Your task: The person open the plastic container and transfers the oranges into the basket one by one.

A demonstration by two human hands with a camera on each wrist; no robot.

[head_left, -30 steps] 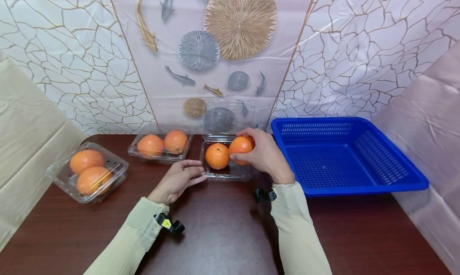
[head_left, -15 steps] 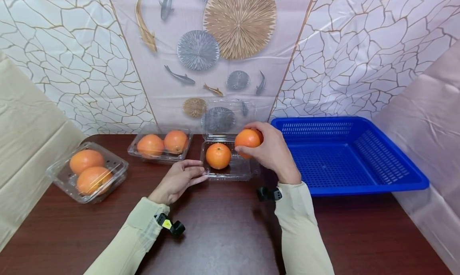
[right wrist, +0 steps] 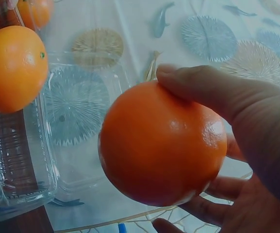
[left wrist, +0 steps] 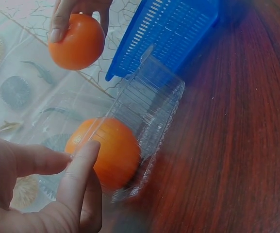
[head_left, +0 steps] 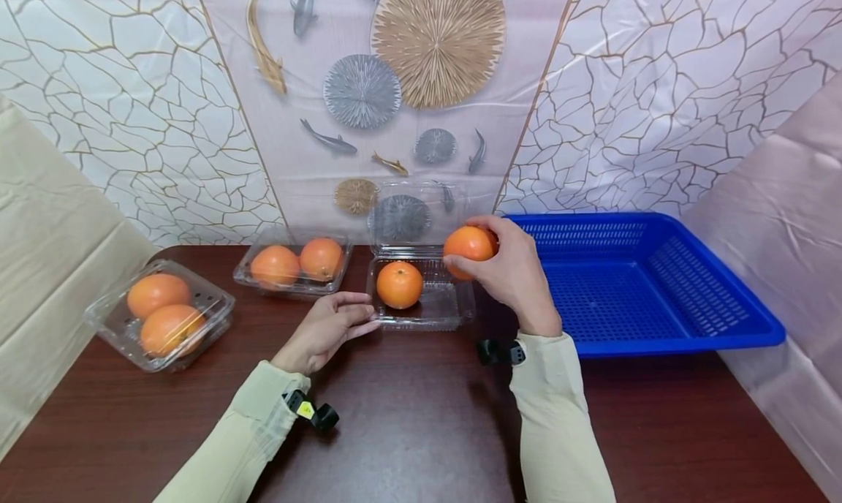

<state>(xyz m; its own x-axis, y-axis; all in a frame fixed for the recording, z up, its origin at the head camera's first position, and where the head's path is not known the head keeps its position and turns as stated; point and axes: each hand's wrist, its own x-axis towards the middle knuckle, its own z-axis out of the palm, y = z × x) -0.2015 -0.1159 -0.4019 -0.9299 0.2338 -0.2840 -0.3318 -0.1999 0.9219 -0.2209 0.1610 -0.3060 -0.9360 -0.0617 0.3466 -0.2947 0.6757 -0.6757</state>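
Note:
My right hand (head_left: 515, 269) grips an orange (head_left: 470, 245), thumb on one side and fingers round the other. The fruit is raised above the right side of an open clear plastic clamshell container (head_left: 437, 305). A second orange (head_left: 399, 284) sits inside, at the container's left. In the right wrist view, the held orange (right wrist: 164, 145) fills the middle, apart from the container (right wrist: 42, 160). My left hand (head_left: 327, 332) is at the container's near left corner. Its fingertips (left wrist: 87, 153) meet at the clear rim and pinch it.
Two lidded clear containers, one at the back left (head_left: 292, 291) and one farther left (head_left: 220, 320), hold two oranges each. A blue perforated plastic basket (head_left: 671, 342) stands at the right. The dark wooden table (head_left: 408, 430) meets a patterned cloth backdrop (head_left: 434, 167).
My right hand has lifted its orange out of the open container and carried it up and to the right. The left hand and the other oranges stay where they were.

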